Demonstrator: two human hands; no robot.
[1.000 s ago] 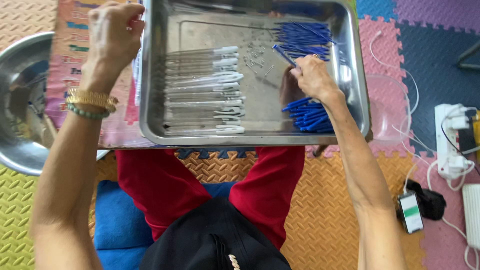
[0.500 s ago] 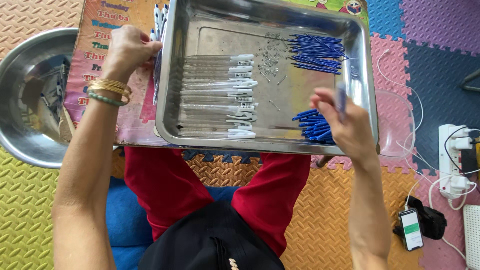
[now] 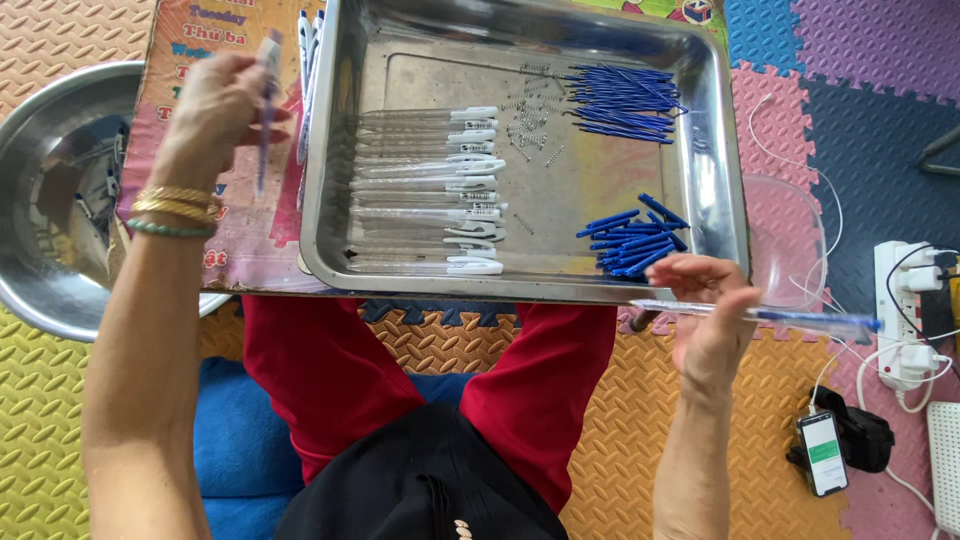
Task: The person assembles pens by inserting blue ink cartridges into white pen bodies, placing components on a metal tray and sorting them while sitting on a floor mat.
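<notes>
Your right hand (image 3: 708,325) is closed around a clear pen barrel with a blue refill (image 3: 760,317) inside it; the pen lies crosswise, pointing right, just past the near right corner of the steel tray (image 3: 720,150). Your fingers pinch it near its left end, and the blue tip end sticks out well to the right over the foam floor mat (image 3: 620,420).

Your left hand (image 3: 225,105) is raised to the left of the tray, over the printed board (image 3: 180,30), fingers closed on another pen (image 3: 265,110) that hangs roughly upright — it is blurred, so its details cannot be told.

Inside the tray, a row of clear barrels with white clips (image 3: 430,190) lies stacked along the left half. A bundle of blue refills (image 3: 625,100) sits at the far right, a smaller heap of blue caps (image 3: 630,240) at the near right just beside your right hand, and small springs (image 3: 530,120) are scattered between them.

A round steel bowl (image 3: 40,200) stands at the far left. On the right, well apart from the tray — a white power strip (image 3: 900,320) and a phone (image 3: 822,452) lie on the mat.
</notes>
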